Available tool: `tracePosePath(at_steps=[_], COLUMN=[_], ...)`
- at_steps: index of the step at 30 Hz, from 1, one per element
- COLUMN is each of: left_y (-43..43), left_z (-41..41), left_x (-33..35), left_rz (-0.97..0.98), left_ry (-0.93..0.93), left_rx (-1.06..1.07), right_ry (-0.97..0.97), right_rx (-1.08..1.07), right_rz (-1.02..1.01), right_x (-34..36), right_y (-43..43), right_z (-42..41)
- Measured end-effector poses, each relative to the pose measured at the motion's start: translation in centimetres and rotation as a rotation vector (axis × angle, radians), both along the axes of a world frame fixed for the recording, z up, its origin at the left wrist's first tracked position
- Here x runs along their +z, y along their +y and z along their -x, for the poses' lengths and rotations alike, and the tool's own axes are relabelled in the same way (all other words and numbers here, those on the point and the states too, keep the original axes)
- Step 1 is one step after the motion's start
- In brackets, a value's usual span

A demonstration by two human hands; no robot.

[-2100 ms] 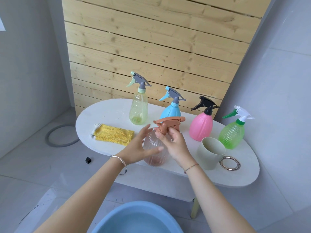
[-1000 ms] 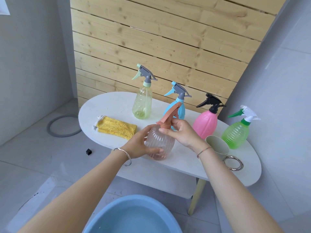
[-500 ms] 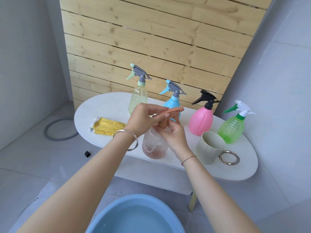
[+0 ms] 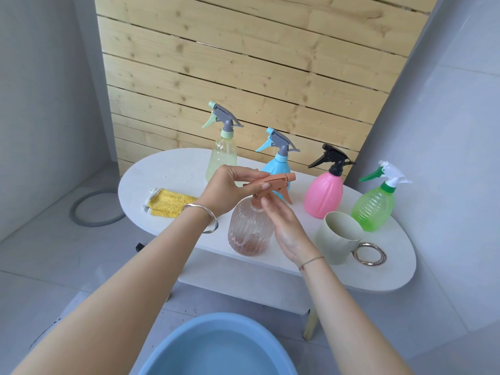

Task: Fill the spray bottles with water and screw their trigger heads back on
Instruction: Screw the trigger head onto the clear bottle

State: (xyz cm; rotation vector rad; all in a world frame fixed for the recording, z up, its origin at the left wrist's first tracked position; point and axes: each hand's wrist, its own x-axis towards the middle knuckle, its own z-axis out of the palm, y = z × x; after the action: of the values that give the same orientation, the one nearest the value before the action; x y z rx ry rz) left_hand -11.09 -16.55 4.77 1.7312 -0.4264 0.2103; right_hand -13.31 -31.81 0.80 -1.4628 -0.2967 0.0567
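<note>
A clear ribbed pinkish bottle [image 4: 250,231] stands near the front edge of the white oval table [image 4: 176,171], with a little water at its bottom. Its terracotta trigger head [image 4: 281,185] sits on the neck, nozzle pointing right. My left hand [image 4: 230,188] grips the top of that head from the left. My right hand [image 4: 281,223] has its fingers at the collar just below the head. Behind stand a yellow-green bottle [image 4: 221,158], a blue bottle [image 4: 278,163], a pink bottle [image 4: 324,193] and a green bottle [image 4: 376,207], each with its head on.
A pale green cup [image 4: 338,239] with a metal ring handle [image 4: 369,255] stands right of my right wrist. A folded yellow cloth [image 4: 170,203] lies at the table's left. A blue basin of water [image 4: 216,347] sits on the floor below. A grey hose ring [image 4: 92,209] lies on the floor at left.
My left hand rose from the bottle's body to the top of the trigger head. The head turned, its nozzle now pointing right. My right hand stayed at the neck.
</note>
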Motion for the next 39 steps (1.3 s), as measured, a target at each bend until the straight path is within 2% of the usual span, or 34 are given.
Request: tracePosePath(at_steps=[5, 10, 15, 20, 25, 29, 35, 39], left_y=[0.1, 0.1, 0.2, 0.1, 0.2, 0.1, 0.2, 0.1], left_z=[-0.2, -0.2, -0.3, -0.4, -0.4, -0.4, -0.2, -0.3], left_x=[0.0, 0.0, -0.1, -0.1, -0.1, 0.0, 0.1, 0.2], left_rz=[-0.010, -0.017, -0.014, -0.026, -0.013, -0.025, -0.020, -0.033], left_ry=[0.004, 0.005, 0.013, 0.001, 0.004, -0.007, -0.019, -0.026], left_rx=[-0.008, -0.021, -0.021, -0.027, -0.025, -0.029, -0.038, -0.042], right_ry=[-0.032, -0.020, -0.055, -0.004, -0.034, -0.001, -0.064, -0.041], right_rx=[-0.204, -0.038, -0.239, 0.016, -0.201, -0.004, -0.135, -0.006], right_rz=[-0.046, 0.033, 0.045, 0.038, 0.013, 0.043, -0.065, 0.110], right_x=[-0.6, -0.5, -0.6, 0.2, -0.5, 0.2, -0.5, -0.7], right_y=[1.7, 0.5, 1.9, -0.3, 1.5, 0.1, 1.1, 0.2], right_z=[-0.1, -0.2, -0.3, -0.1, -0.4, -0.3, -0.3, -0.8])
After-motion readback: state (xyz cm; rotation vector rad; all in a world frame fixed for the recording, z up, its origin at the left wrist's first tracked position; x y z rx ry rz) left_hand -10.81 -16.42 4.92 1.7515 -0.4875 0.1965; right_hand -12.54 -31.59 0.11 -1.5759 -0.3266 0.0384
